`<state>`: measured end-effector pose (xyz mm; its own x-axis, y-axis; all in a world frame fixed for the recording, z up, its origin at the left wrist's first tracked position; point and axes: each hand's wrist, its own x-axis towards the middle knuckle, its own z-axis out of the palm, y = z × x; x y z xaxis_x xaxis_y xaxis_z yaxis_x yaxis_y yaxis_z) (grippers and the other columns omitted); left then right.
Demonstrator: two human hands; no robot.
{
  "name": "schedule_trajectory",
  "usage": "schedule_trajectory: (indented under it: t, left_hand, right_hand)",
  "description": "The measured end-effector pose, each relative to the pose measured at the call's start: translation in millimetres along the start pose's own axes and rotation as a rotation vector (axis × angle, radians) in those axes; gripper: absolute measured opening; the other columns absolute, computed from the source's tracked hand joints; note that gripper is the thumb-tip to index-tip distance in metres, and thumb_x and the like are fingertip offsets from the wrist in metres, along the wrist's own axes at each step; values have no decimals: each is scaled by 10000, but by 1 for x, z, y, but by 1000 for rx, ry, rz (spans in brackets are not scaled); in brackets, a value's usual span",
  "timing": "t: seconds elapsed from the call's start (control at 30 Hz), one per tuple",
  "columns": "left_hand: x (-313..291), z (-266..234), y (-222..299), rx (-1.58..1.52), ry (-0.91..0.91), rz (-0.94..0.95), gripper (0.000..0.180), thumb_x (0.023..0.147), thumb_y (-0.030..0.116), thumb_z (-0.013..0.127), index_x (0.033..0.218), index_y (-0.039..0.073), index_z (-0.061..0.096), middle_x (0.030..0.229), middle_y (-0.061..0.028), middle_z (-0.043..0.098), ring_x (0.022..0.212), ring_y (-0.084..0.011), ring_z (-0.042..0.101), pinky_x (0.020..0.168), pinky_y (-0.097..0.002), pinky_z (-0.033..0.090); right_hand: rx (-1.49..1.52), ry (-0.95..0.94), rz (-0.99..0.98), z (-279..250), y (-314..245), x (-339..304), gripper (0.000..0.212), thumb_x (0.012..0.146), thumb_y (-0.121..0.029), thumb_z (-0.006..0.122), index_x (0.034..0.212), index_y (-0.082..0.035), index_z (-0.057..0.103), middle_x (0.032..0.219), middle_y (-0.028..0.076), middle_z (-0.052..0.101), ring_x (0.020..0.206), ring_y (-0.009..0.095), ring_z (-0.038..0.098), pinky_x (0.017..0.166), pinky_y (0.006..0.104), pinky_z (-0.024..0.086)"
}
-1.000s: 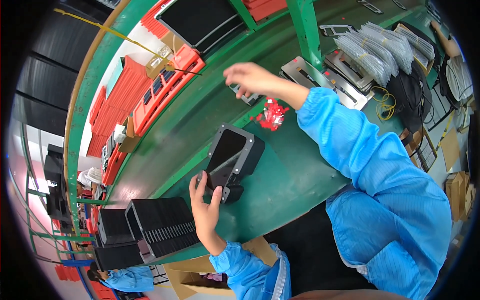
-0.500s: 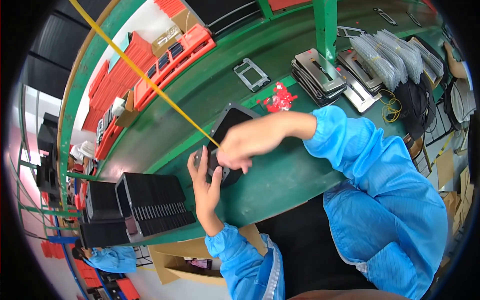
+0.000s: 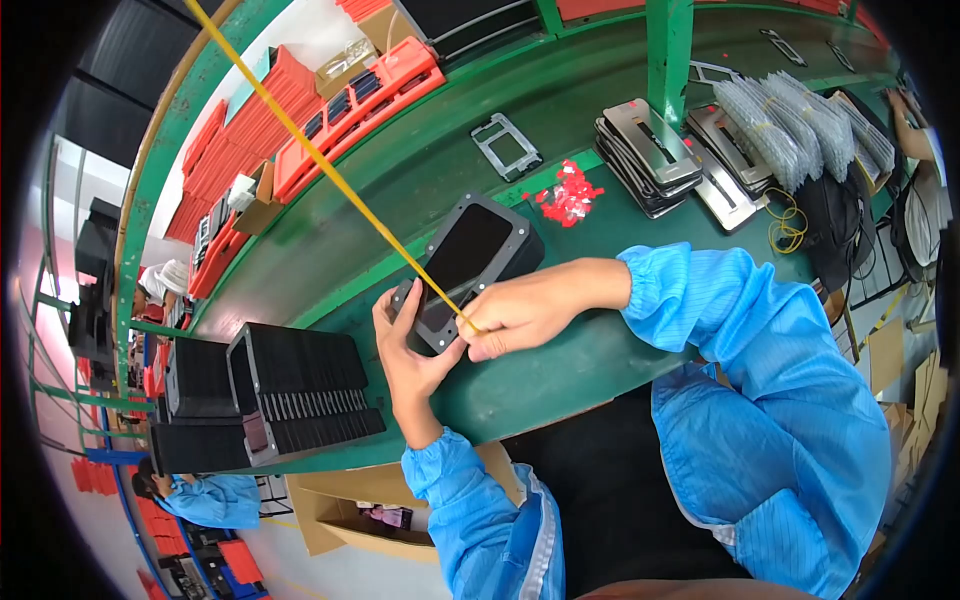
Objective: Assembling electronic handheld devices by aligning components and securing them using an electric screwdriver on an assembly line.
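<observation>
A dark rectangular housing (image 3: 470,245) with a grey rim, a glossy black panel and round corner holes lies tilted on the green bench. My left hand (image 3: 408,345) grips its near-left end, fingers along the left edge and thumb at the near corner. Over the near-right corner, my right hand (image 3: 520,315) is closed in a fist around the lower end of a thin yellow hose (image 3: 335,180), which runs taut up to the upper left. Whatever else the fist may hold is hidden. Small red-and-white pieces (image 3: 568,193) lie in a heap beyond the housing.
Stacked black housings (image 3: 300,390) stand at the left. A metal frame (image 3: 506,147) lies at the back, near stacked silver plates (image 3: 645,150) and bubble-wrap bundles (image 3: 790,125). A green post (image 3: 668,60) rises behind. An open cardboard box (image 3: 370,500) sits below the bench edge.
My right hand has shifted slightly right and down, its motion blur gone, uncovering the housing's panel. The hose end moved with it. My left hand keeps its hold. The whole view has shifted slightly.
</observation>
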<state>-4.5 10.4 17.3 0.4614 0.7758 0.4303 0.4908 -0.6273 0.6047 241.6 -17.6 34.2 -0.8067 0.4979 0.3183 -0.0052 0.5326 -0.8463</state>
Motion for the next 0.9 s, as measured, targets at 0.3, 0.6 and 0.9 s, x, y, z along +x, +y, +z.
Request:
schedule_trajectory:
  t: [0.3, 0.6, 0.9]
  left_hand:
    - [6, -24, -8, -268, 167, -127, 739, 529, 206, 875, 1249, 118, 728, 1264, -166, 521, 1184, -331, 552, 1029, -420, 456]
    - [-31, -144, 84, 671, 650, -40, 578, 622, 152, 860, 1188, 163, 744, 1300, -152, 453, 1178, -354, 522, 994, -456, 472]
    - [-79, -192, 19, 582, 709, -413, 403, 893, 99, 717, 1289, 35, 677, 1295, -196, 566, 1178, -274, 583, 985, -371, 484]
  right_hand:
    - [505, 34, 93, -40, -54, 10, 426, 1072, -350, 503, 818, -10, 544, 754, 74, 584, 790, 210, 643, 712, 356, 499]
    - [-836, 631, 234, -130, -21, 51, 268, 886, -257, 751, 912, -30, 611, 824, 114, 671, 811, 262, 667, 684, 372, 506]
    - [-705, 820, 488, -204, 119, -17, 180, 864, -222, 733, 905, -50, 701, 830, 106, 720, 759, 287, 688, 670, 403, 533]
